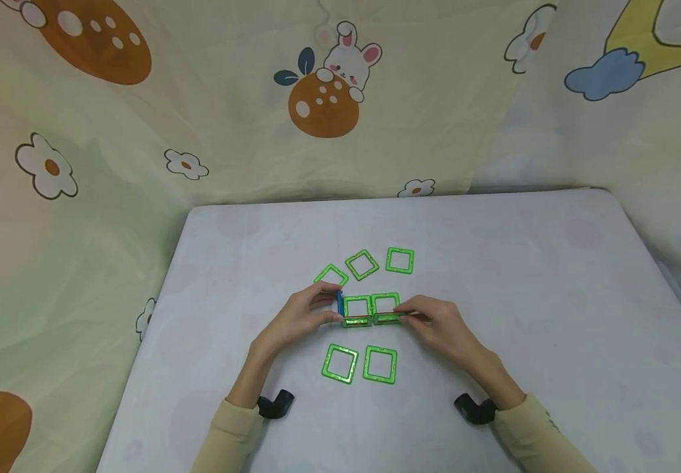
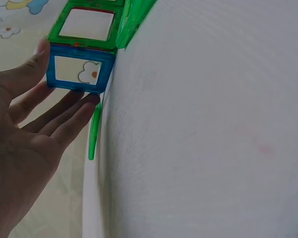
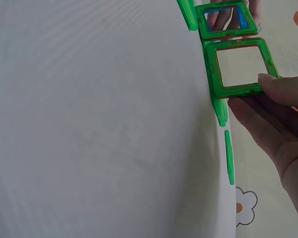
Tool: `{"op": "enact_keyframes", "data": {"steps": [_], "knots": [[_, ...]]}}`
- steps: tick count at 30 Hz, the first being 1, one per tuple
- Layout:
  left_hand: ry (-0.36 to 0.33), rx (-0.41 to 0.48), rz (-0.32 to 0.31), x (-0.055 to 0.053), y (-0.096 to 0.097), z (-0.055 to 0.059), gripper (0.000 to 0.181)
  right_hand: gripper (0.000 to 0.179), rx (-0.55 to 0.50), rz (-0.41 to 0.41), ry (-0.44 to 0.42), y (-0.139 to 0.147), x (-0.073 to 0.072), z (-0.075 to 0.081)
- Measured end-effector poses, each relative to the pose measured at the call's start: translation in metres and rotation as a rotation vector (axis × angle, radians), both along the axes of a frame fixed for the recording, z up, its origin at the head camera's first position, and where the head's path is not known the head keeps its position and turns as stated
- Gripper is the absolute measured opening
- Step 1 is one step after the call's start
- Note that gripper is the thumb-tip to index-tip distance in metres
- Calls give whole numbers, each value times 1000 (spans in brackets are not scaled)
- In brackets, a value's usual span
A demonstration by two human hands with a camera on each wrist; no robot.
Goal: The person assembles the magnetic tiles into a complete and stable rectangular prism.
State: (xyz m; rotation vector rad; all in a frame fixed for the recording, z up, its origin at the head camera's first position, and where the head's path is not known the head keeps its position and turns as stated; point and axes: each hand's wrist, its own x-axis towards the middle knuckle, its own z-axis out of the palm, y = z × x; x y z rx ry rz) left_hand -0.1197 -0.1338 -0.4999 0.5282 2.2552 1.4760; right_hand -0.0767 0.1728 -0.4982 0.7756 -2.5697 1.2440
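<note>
A small structure of square magnetic tiles is on the table between the hands. My left hand [image 1: 303,309] pinches an upright blue tile [image 1: 339,302] at its left end, thumb at the near edge and fingers at the far edge. In the left wrist view the blue tile [image 2: 107,67] meets a green tile along one edge. Two upright green tiles stand side by side, the left one [image 1: 356,322] and the right one [image 1: 386,319], with more green frame behind them. My right hand [image 1: 439,323] pinches the right green tile [image 3: 213,69] between thumb and fingers at its outer edge.
Behind the structure lie three flat green tiles, at left [image 1: 345,278], middle [image 1: 349,263] and right [image 1: 400,271]. Two more, a left one [image 1: 330,374] and a right one [image 1: 380,380], lie in front. Patterned cloth [image 1: 228,98] hangs beyond the white table [image 1: 529,276].
</note>
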Motion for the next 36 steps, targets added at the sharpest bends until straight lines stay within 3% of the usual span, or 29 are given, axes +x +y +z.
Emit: {"op": "enact_keyframes", "data": {"steps": [23, 36], "knots": [[7, -10, -2, 0, 3, 5, 57, 32, 5, 39, 28, 2, -3, -2], [15, -22, -2, 2, 2, 5, 59, 32, 22, 29, -60, 2, -1, -3]]}}
